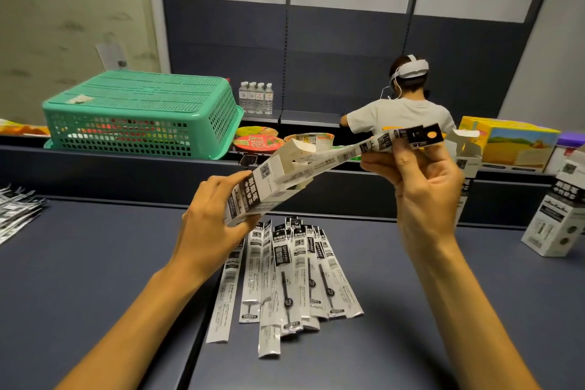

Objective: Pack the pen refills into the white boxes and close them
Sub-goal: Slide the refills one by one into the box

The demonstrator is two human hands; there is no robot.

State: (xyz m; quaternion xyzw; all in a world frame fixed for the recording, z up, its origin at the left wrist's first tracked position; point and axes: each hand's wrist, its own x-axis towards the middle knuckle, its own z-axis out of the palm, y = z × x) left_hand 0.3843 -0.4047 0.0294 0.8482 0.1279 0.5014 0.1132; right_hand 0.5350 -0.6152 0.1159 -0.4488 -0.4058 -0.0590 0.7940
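Note:
My left hand (210,225) grips a white box (253,191) with black print, held tilted above the table with its open flaps pointing up and right. My right hand (421,187) pinches a bundle of packaged pen refills (380,144) whose lower ends sit inside the box mouth; their black header cards stick out past my fingers. Several more packaged refills (294,275) lie fanned on the dark table (95,279) below my hands.
Another white box (554,225) stands at the right, and an open one (468,152) behind my right hand. More refills (15,212) lie at the left edge. Beyond a low divider: an upturned green basket (142,114), noodle cups (258,141), a person (402,111).

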